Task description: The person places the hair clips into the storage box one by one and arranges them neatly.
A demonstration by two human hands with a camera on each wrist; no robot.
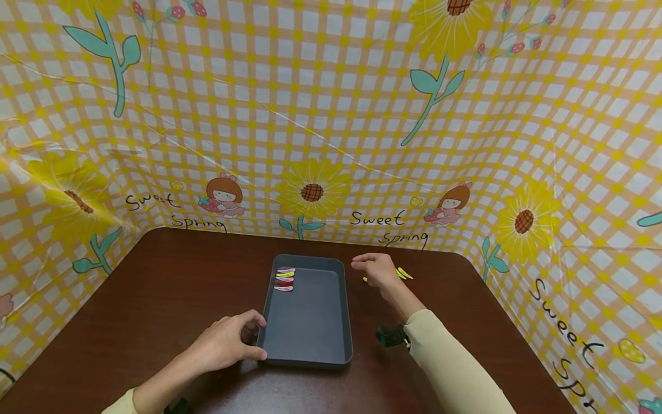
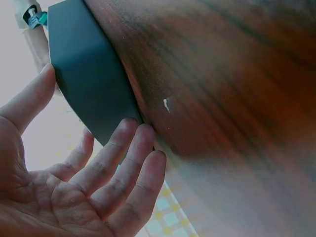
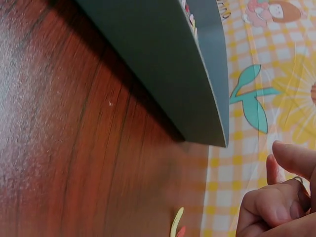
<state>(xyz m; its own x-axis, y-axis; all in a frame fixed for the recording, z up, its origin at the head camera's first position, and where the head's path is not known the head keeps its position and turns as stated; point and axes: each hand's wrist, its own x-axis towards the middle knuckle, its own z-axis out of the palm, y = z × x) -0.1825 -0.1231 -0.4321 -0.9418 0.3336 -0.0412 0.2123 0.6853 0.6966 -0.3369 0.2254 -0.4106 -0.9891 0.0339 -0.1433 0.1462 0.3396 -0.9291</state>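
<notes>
A dark grey rectangular tray (image 1: pixel 315 310) lies on the table. Inside its far left part, several snap hair clips (image 1: pixel 283 283) in lilac, yellow, pink and red form a column. My left hand (image 1: pixel 227 342) holds the tray by its near left corner, thumb at the rim and fingers against the outer wall (image 2: pixel 94 74). Just right of the tray's far right side hovers my right hand (image 1: pixel 380 270), its fingers bent. Whether it pinches something between the fingertips I cannot tell. Loose yellow hair clips (image 1: pixel 405 273) lie beside and partly behind this hand.
The dark brown wooden table (image 1: pixel 196 276) extends on both sides of the tray. A checked cloth with sunflowers (image 1: pixel 312 192) rises along its back and sides. In the right wrist view, a yellow clip (image 3: pixel 176 222) and a reddish one (image 3: pixel 181 231) lie near the bottom edge.
</notes>
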